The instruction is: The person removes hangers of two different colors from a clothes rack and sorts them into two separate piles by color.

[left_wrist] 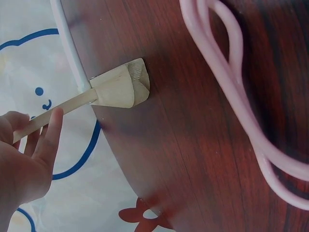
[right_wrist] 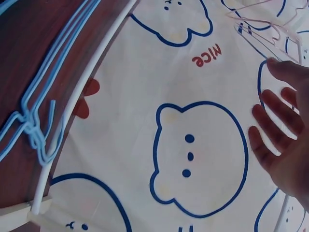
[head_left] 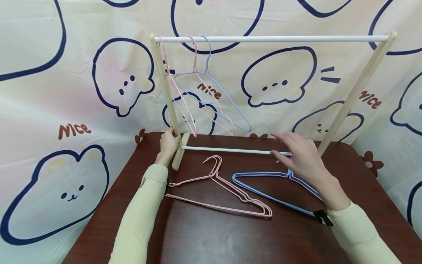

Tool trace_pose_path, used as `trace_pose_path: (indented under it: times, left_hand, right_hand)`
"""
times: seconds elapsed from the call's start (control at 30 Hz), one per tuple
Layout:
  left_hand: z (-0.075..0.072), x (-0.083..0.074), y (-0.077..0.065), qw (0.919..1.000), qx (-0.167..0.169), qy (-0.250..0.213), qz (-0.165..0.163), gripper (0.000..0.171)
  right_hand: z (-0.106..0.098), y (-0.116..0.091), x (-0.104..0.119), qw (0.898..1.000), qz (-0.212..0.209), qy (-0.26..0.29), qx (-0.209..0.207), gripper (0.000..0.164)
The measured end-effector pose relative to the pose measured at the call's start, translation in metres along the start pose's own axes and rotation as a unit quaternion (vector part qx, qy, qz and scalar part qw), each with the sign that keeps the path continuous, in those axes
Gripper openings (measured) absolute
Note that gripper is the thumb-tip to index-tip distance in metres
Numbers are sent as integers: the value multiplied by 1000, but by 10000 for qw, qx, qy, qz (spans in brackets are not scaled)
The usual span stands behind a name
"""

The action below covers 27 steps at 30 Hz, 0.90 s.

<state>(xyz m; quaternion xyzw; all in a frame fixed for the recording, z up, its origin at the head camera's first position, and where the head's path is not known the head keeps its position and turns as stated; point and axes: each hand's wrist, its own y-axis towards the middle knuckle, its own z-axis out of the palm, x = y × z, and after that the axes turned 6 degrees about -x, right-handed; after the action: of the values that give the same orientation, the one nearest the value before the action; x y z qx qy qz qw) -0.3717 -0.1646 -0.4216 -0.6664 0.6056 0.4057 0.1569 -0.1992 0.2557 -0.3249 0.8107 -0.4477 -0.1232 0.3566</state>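
Observation:
My left hand grips the lower part of the wooden left post of a hanger rack. In the left wrist view its fingers wrap round that post, just above the foot. My right hand is held up with fingers extended and nothing in them, over the blue hangers on the table. Pink hangers lie stacked between both arms. From the left end of the white top rail hang two pink hangers and a blue hanger.
The brown table carries the rack. A white lower bar runs between its feet, with blue hanger hooks close to its right part. The right post leans outward towards the top. A cartoon-printed curtain surrounds the table's back and sides.

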Motion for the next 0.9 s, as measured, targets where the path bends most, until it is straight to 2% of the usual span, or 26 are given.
trace_pose_path:
  times: [0.2,0.4,0.6,0.9]
  left_hand:
    - [-1,0,-3,10000,-30,46,22,26]
    - [0,-1,-2,9999,-85,12,62,26]
    - [-1,0,-1,10000,-48,-38,65,25]
    - [-2,-1,0,9999,-36,83,58,23]
  right_hand:
    - [18,25,4,9967,-509,395,-493,66]
    - [37,42,2,9936,-746,483,-693,67]
    - [55,54,-2,9919,-856,644,-685,70]
    - [73,74,-1,9934,-842,615,-488,79]
